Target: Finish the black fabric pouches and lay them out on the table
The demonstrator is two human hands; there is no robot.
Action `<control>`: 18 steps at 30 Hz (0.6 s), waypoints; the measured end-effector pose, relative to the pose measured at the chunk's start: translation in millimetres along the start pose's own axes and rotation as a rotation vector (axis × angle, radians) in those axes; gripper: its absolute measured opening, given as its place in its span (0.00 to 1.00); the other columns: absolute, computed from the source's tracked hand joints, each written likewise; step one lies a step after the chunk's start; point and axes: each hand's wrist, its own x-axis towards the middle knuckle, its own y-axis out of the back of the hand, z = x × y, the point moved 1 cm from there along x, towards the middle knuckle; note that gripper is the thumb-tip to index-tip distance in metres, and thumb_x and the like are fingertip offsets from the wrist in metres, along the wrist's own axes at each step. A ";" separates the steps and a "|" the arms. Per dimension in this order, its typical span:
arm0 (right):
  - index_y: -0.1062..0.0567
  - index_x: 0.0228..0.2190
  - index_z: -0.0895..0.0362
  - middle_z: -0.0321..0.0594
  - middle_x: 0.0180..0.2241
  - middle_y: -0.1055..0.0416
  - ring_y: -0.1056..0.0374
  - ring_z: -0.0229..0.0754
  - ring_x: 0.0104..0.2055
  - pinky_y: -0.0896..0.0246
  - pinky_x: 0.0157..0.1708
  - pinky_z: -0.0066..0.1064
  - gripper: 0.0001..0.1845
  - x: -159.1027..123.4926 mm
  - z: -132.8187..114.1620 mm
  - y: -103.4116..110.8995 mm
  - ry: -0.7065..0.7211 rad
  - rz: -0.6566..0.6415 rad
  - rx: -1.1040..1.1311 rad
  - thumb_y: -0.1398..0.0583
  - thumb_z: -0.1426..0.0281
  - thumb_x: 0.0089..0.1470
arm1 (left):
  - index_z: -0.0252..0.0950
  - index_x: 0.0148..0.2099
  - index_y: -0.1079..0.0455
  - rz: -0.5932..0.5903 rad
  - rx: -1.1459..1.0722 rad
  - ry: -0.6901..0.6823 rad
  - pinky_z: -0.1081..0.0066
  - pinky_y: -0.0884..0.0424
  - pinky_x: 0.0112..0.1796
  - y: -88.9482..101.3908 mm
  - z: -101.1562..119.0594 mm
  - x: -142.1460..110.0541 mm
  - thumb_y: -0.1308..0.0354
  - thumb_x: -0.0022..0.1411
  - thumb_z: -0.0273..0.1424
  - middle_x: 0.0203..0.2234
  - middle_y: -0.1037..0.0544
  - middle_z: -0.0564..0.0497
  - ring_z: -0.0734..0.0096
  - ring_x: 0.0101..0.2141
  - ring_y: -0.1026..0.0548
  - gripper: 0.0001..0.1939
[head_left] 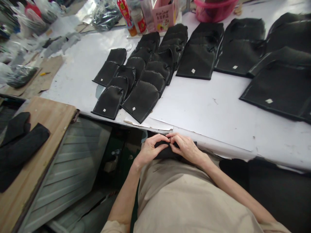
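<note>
A black fabric piece [161, 154] lies across my lap, close below the table's front edge, partly covered by my hands. My left hand [153, 149] is closed in a pinch on it, thumb and forefinger curled together. Right beside it, my right hand [186, 148] pinches at the same spot, and the fingertips of both hands nearly touch. Anything small between the fingertips is too hidden to make out. In front of me, several flat black fabric pieces [142, 101] overlap in rows, each front one bearing a small white sticker.
Larger black pieces [277, 90] lie on the white-covered table [206, 103] at right. At the back stand a pink box [164, 16], a red bottle [126, 16] and a pink basin [215, 11]. On the left, a wooden board [52, 119] carries dark cloth [26, 145].
</note>
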 end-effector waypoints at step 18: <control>0.33 0.33 0.55 0.52 0.43 0.24 0.27 0.49 0.51 0.29 0.44 0.40 0.05 -6.9 -1.7 -3.4 0.035 -0.025 -0.094 0.46 0.75 0.61 | 0.36 0.38 0.27 -0.062 0.131 0.053 0.71 0.32 0.45 -0.8 2.5 5.6 0.40 0.60 0.25 0.36 0.21 0.51 0.67 0.39 0.24 0.03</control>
